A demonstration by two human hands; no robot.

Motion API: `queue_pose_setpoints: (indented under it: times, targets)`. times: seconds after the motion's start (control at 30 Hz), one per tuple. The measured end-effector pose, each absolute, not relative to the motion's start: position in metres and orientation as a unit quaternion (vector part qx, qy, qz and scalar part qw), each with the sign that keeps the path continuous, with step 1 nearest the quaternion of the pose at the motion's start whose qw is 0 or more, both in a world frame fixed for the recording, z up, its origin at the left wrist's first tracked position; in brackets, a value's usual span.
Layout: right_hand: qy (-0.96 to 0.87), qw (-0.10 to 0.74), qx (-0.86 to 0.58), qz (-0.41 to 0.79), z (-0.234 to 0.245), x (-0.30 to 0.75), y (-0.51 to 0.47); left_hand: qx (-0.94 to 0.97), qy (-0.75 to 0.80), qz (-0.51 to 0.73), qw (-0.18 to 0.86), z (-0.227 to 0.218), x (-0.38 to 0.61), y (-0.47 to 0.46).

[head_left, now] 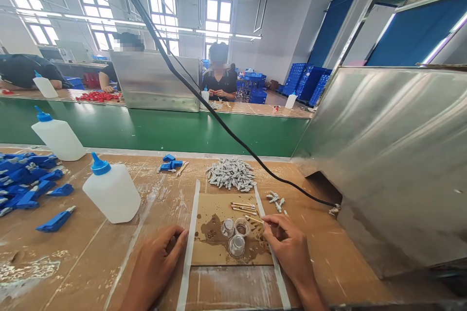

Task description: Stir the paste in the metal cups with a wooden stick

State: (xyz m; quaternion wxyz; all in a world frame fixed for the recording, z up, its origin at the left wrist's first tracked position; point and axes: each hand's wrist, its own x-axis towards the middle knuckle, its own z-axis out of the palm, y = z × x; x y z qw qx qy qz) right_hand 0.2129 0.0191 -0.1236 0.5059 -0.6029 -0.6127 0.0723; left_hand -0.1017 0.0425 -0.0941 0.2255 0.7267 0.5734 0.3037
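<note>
The right hand (pixel 286 238) grips a cotton swab (pixel 253 219) between thumb and forefinger; the swab points inward, toward the left hand's side, with its tip over a cardboard sheet (pixel 204 253). The left hand (pixel 160 252) rests on the bench (pixel 153 218), fingers loosely bent, just beside a pale tape strip (pixel 187 260). Its fingertips are partly hidden; whether it holds anything cannot be told.

Between the hands, on the stained sheet, a first clear cup (pixel 228 226), a second clear cup (pixel 242 227) and a third clear cup (pixel 236 246) sit close together. Several other swabs (pixel 243 207) lie beyond these cups, ahead of the right hand. Farther forward, between the two hands, is a heap of grey parts (pixel 231 175); a few loose grey pieces (pixel 276 200) lie directly ahead of the right hand.

Forward and left of the left hand stands a white bottle (pixel 112 193) with a blue cap (pixel 99 165). Beyond it, farther left, lies a pile of blue parts (pixel 27 182).
</note>
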Motion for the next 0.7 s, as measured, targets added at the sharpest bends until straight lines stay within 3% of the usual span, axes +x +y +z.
queue_pose_setpoints:
  times: [0.2, 0.7]
  targets:
    - [-0.594, 0.537, -0.595, 0.064, -0.1207, 0.2138, 0.0152, 0.722, 0.575, 0.31, 0.227, -0.0943, -0.101, 0.0433]
    - [-0.602, 0.513, -0.608, 0.072, -0.1255, 0.2143, 0.0191, 0.729, 0.568, 0.312, 0.221, -0.096, -0.1021, 0.0427]
